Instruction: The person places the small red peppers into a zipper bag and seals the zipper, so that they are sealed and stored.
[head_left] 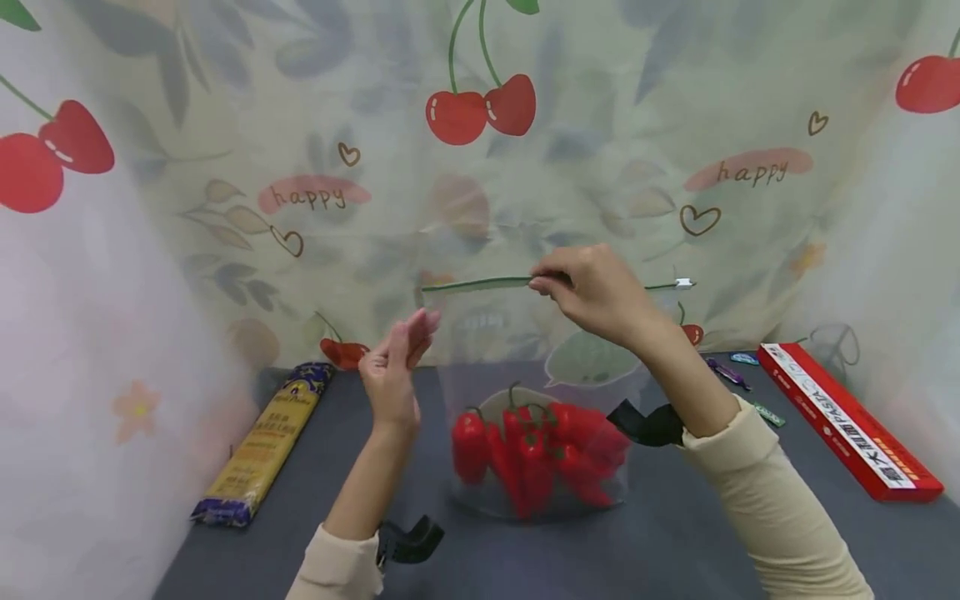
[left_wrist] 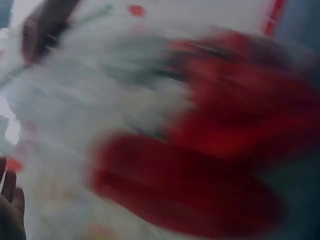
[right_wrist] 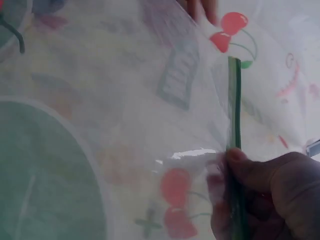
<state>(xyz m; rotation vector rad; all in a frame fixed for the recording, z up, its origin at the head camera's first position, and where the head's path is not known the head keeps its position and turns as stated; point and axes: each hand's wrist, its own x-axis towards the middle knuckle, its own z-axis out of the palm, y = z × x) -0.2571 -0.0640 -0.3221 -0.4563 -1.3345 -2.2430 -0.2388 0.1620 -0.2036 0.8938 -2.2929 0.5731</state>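
Right hand [head_left: 596, 296]: my thumb and fingers pinch the green zip strip [head_left: 480, 284] along the top edge of a clear plastic bag [head_left: 525, 358], near its middle, holding the bag upright over the dark grey table [head_left: 675, 533]; the white slider [head_left: 682, 283] sits at the strip's far right end. Left hand [head_left: 393, 367]: fingers nearly straight and raised, holding nothing, just beside the bag's left edge near the strip's left end. Bag contents: a heap of red chili peppers [head_left: 540, 458] with green stems, resting at the bottom, which touches the table. Left of the bag lies a yellow pasta packet [head_left: 258, 446]; well to the right lies a long red box [head_left: 847, 421].
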